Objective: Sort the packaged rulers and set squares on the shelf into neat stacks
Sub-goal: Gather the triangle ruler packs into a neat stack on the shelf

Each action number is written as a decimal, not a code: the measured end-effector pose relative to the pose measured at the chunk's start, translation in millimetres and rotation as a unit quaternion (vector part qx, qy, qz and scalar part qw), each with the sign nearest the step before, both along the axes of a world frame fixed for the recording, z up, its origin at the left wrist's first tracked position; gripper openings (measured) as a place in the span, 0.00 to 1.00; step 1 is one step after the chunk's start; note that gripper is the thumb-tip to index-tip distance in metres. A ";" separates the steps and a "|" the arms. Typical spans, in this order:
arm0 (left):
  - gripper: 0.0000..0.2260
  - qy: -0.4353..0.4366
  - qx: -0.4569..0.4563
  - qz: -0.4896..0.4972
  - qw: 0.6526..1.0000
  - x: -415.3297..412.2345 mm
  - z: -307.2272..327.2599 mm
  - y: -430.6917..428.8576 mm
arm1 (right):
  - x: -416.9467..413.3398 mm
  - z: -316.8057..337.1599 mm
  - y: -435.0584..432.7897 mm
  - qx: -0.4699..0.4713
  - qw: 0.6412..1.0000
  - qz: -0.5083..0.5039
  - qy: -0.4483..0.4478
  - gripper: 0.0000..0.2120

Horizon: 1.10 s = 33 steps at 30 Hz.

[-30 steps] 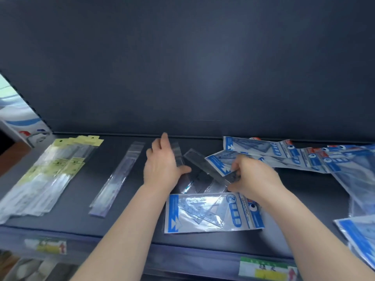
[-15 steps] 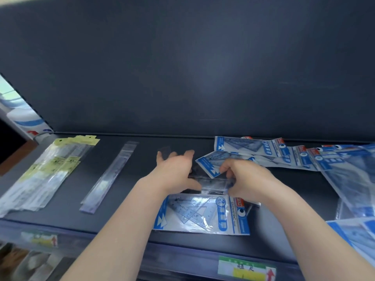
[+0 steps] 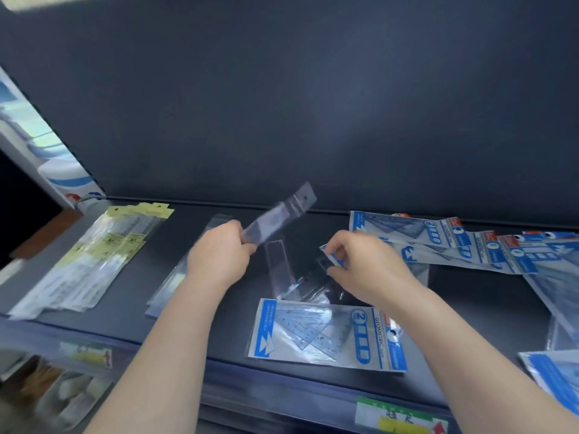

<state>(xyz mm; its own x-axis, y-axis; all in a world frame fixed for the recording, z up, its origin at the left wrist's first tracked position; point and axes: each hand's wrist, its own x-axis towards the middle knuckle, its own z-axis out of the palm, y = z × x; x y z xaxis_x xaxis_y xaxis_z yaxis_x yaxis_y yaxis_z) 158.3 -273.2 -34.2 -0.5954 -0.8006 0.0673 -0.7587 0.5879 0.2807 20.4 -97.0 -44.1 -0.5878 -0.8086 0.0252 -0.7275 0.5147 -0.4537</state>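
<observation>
- The left hand (image 3: 219,261) has its fingers curled tightly around the lower end of a clear ruler pack (image 3: 279,217). The pack is lifted off the shelf (image 3: 470,296) and slants up and away to the right of this hand.
- This pack is a long, narrow transparent sleeve with a small hanging hole at its far end. It looks blurred.
- Under the left hand and wrist, a second clear sleeve (image 3: 170,283) lies flat on the shelf.
- Well to the left of the left hand lies a stack of yellow-topped ruler packs (image 3: 103,252). Their yellow header cards are at the far end.
- Between the two hands, some loose clear ruler packs (image 3: 279,267) lie crossed over each other.
- The right hand (image 3: 369,270) pinches the corner of a blue-and-white pack (image 3: 335,258) between thumb and fingers. The rest of this pack is hidden behind the hand.
- Just in front of the right hand, on the person's side, one set square pack (image 3: 326,333) lies flat. It has blue borders, the word "GEOMETRIC", a big "2", and transparent triangles inside.
- To the right of the right hand, a row of blue packs (image 3: 470,242) lies overlapping and untidy.
</observation>
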 end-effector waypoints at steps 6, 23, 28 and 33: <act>0.07 0.110 0.067 0.065 0.990 15.3 -18.6 -2.4 | 41.9 -9.7 -55.4 0.040 0.999 -0.009 -0.023 0.31; 0.05 0.179 0.112 0.041 0.977 55.2 -7.2 -43.7 | 24.4 7.2 -108.7 0.152 0.974 0.028 -0.166 0.10; 0.05 0.347 0.234 0.004 0.908 42.0 1.8 -51.7 | 37.7 23.8 -124.1 -0.203 0.915 -0.066 -0.343 0.03; 0.04 0.283 0.208 -0.036 0.936 40.6 -4.9 -61.0 | 65.7 25.2 -132.8 -0.150 0.916 -0.001 -0.372 0.09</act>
<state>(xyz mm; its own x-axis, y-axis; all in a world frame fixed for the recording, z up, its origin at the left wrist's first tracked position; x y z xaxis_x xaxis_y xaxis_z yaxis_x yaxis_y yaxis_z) 198.9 -334.3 -39.1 -0.6121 -0.7867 0.0800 -0.3815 0.3824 0.8416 86.1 -229.8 -18.9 -0.5345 -0.8294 -0.1628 -0.1587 0.2876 -0.9445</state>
